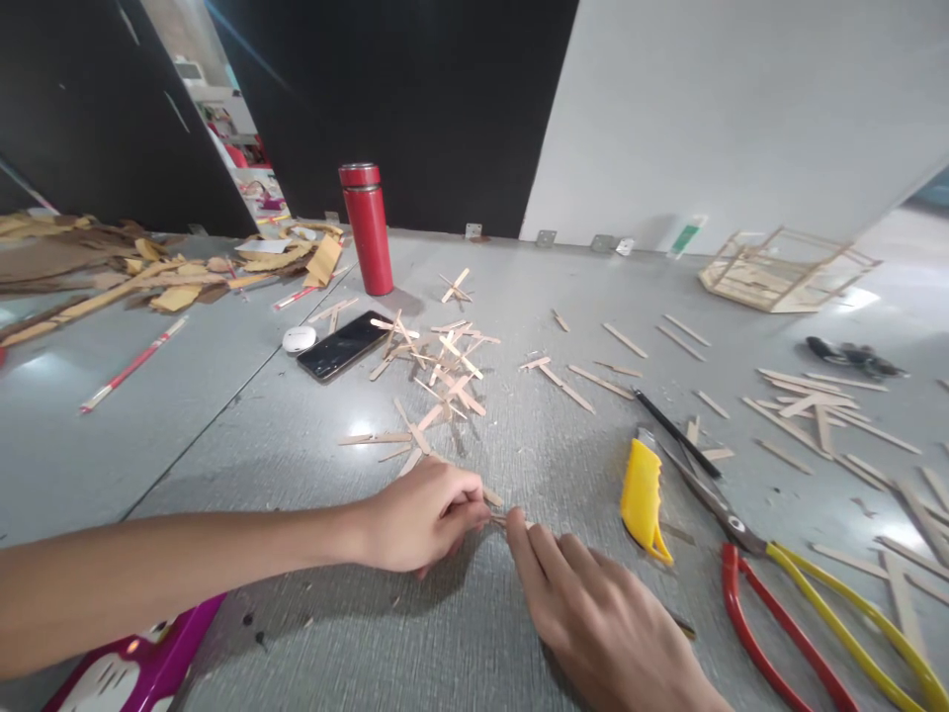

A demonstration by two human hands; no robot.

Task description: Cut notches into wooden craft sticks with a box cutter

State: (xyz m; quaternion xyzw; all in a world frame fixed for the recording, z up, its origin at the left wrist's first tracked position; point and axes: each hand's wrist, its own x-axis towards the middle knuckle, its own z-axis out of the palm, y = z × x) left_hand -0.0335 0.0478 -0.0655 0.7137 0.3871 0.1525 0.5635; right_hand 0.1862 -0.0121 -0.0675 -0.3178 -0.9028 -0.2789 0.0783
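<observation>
Near the front of the grey table, my left hand (pixel 422 514) is closed in a pinch on a thin wooden craft stick (pixel 498 519). The fingertips of my right hand (pixel 604 608) close on the stick's other end, so only a short piece shows between the hands. Just beyond my left fingers lies another stick (pixel 491 496). A loose tangle of joined craft sticks (pixel 452 376) spreads out past my left hand. To the right of my right hand are a yellow utility knife (pixel 642 494) and large snips (pixel 741 534) with one red and one yellow handle.
A red flask (pixel 368 232), a black phone (pixel 345 346) and a white case (pixel 299 339) stand or lie farther back. Loose sticks (pixel 790 425) and a wooden stick frame (pixel 786 272) are at right. Cardboard scraps (pixel 178 272) lie left; a purple object (pixel 185 643) sits front left.
</observation>
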